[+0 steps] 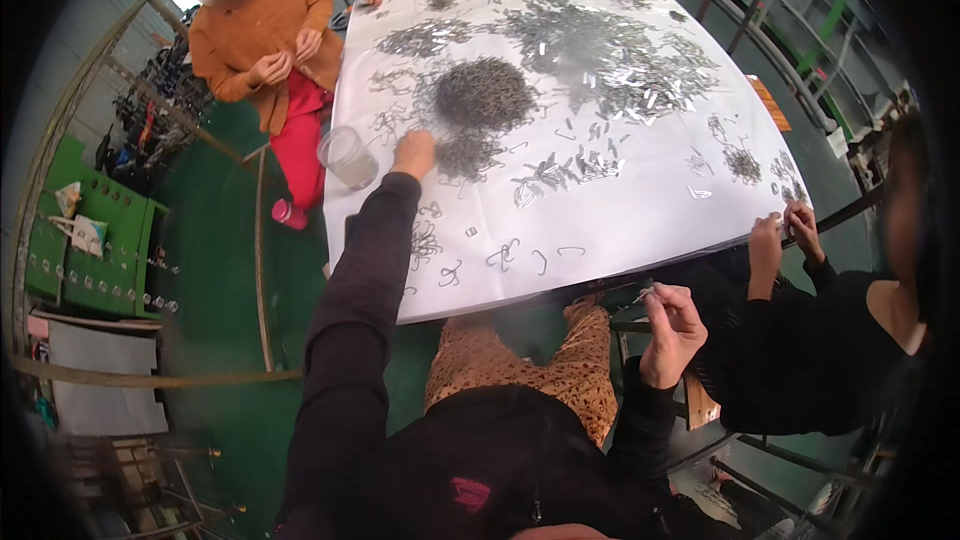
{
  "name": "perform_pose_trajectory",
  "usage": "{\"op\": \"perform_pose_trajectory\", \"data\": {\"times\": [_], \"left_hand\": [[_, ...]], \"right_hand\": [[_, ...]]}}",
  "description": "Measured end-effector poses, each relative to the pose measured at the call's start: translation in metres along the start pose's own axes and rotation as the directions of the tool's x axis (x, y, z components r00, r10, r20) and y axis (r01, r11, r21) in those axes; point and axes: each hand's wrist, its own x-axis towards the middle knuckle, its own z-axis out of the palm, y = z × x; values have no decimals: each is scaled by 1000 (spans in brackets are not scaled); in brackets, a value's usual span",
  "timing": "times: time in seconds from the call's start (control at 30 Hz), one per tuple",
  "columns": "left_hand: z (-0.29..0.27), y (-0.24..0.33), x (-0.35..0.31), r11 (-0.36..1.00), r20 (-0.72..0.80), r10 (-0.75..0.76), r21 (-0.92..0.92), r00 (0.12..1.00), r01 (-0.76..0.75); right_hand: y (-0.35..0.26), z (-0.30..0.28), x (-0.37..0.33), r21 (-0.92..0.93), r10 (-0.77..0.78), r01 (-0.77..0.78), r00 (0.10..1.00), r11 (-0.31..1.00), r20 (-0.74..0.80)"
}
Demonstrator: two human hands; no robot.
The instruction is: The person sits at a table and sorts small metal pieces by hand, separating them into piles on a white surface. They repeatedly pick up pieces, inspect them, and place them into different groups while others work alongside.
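My left hand (414, 154) reaches out over the white-covered table (640, 210), at the left edge of a small heap of dark metal pieces (468, 153). Its fingers are curled in; what they hold, if anything, is hidden. Close to me, just off the table's front edge, my right hand (672, 334) pinches a small thin metal piece (643, 293) between thumb and fingertips. Bent wire hooks (505, 255) lie scattered on the near part of the table. Left of my left hand stands a clear plastic jar (347, 157).
A larger dark heap (485, 93) lies beyond, with flat shiny metal strips (570, 172) to its right. Co-workers sit at the left, far side and right; the right one's hands (780, 230) are at the table corner. A metal rail (262, 260) stands left.
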Motion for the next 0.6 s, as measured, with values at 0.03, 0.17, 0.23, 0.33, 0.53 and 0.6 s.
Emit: {"op": "perform_pose_trajectory", "data": {"times": [0.03,0.17,0.23,0.33,0.53,0.6], "left_hand": [[-6,2,4,995,-85,-56,-85,995,49],[-35,41,1,901,-266,24,-412,964,-136],[-48,84,-19,724,-180,29,-674,983,-145],[-66,166,-74,518,-40,134,-849,990,-105],[-100,263,-159,165,119,368,-984,922,62],[-103,271,-169,125,129,387,-988,913,87]], "right_hand": [[-1,-1,0,-10,-9,9,1000,1000,5],[1,-1,-1,-74,-8,9,1000,997,14],[6,-1,-2,-94,-37,39,999,995,17],[15,-6,-5,-172,-23,24,1000,985,6],[44,-4,-7,-208,54,-74,994,975,-99],[48,-3,-9,-149,119,-140,983,979,-141]]}}
